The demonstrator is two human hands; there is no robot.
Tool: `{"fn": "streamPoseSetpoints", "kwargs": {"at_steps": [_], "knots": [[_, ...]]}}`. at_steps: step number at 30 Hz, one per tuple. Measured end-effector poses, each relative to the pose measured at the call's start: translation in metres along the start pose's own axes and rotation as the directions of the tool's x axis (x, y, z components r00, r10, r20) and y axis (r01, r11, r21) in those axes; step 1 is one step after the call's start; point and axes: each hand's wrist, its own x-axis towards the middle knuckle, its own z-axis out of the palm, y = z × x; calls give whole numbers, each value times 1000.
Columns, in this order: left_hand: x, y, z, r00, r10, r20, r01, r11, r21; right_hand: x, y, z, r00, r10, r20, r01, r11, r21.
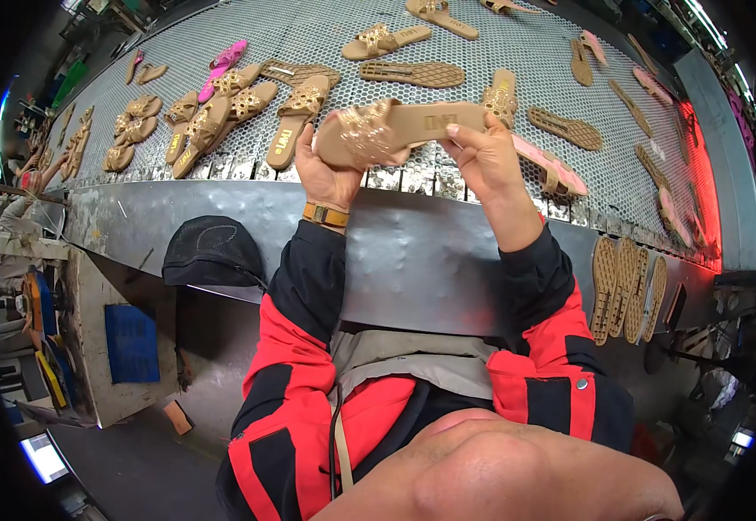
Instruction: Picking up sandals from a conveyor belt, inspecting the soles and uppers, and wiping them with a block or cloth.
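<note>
At twelve o'clock, the left hand [328, 181] grips the tan sandal [414, 123] by its toe [331, 141], the right hand [486, 161] pinches the heel [468, 113]; a light, level hold should spare the gold strap [368, 135].

A red-and-black fabric jacket [300, 347] with black lower sleeves [310, 273] and a round silver snap [582, 383]; mustard-brown wristband [330, 217]; grey-beige cloth [413, 346].

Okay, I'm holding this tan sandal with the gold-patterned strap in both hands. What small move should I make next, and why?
I'd probably lower the tan sandal onto the metal mesh, strap up: your left hand supports its toe end, your right hand grips its heel end, and similar sandals lie there strap up.
</note>
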Motion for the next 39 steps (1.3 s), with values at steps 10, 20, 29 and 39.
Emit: {"fn": "streamPoseSetpoints", "kwargs": {"at_steps": [10, 20, 29, 39], "knots": [[-31, -54, 19, 792, -539, 285, 474, 838, 269, -23, -29, 1, 744, 434, 508, -237, 883, -406], [-21, -70, 14, 992, -120, -49, 126, 978, 169, -78, 21, 27, 833, -73, 548, 470, -430, -771], [-20, -68, 23, 994, -102, -37, 106, 989, 107, -75, 23, 21, 836, -105, 538, 463, -391, -795], [-25, -81, 35, 997, -58, 45, 46, 974, 220, -73, 19, 9, 836, -141, 531, 461, -346, -817]]}}
